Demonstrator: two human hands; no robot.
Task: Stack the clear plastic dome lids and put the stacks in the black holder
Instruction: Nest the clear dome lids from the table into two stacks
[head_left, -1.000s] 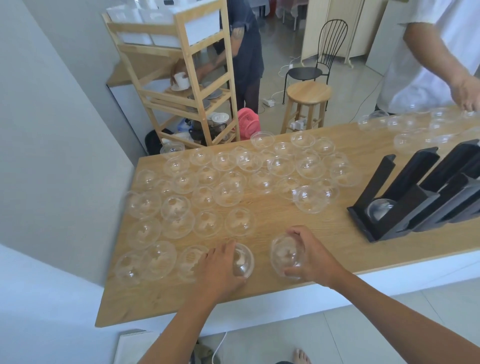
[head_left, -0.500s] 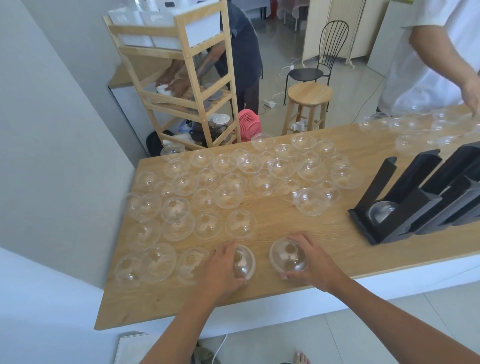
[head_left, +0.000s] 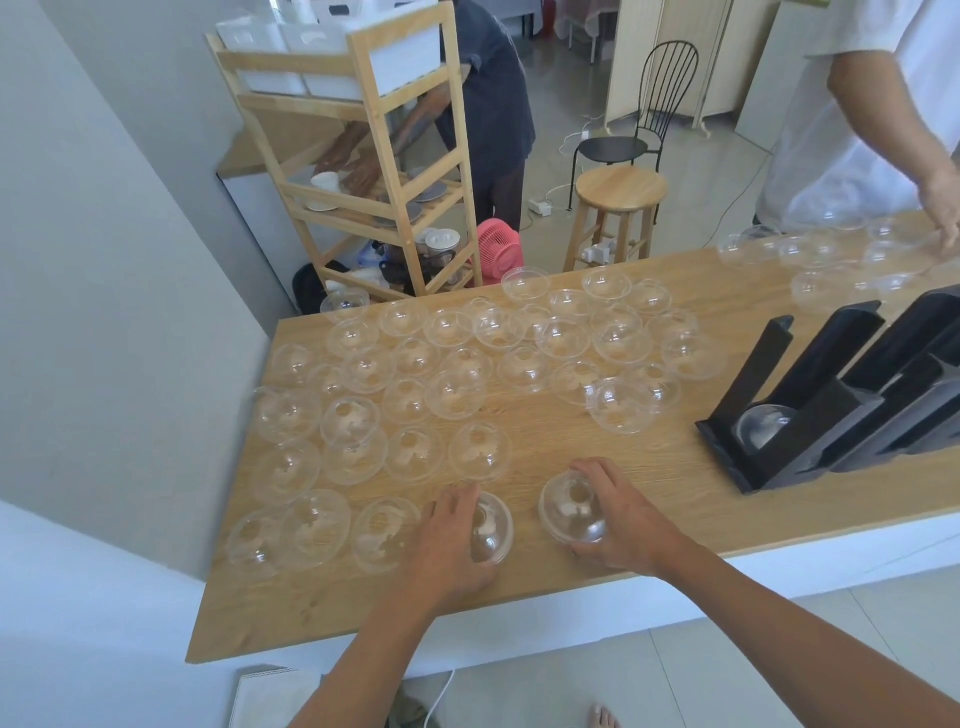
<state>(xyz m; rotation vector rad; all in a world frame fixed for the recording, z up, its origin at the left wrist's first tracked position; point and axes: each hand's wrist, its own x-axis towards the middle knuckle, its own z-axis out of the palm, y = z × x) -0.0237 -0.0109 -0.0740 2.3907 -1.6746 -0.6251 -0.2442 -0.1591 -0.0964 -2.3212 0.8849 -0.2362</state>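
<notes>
Head view: looks down over a wooden tabletop (head_left: 545, 447) and two bare forearms.
Left hand (head_left: 447, 545): fingers curled round the left lid (head_left: 491, 527) near the front edge; this clear dome is tipped on its side.
Right hand (head_left: 623, 519): grasping the right lid (head_left: 571, 512), also tilted. It is just beside the left lid but not touching it.
Loose lids (head_left: 457, 395): dozens spread over the left and middle of the tabletop, many touching or overlapping.
Far lids (head_left: 831, 254): a smaller cluster at the far right corner.
Holder (head_left: 810, 410): black, with slanted slots, on the right of the tabletop, well apart from both hands.
Slot lid (head_left: 763, 426): one dome at the low end of the holder's nearest slot.
Others: a person in white (head_left: 841, 119) stands at the far right, one hand over the far lids. A person in dark clothes (head_left: 493, 104) reaches into a wooden shelf (head_left: 374, 156).
Floor: stool (head_left: 621, 189), black chair (head_left: 649, 119) and pink fan (head_left: 498, 241), all beyond the tabletop.
</notes>
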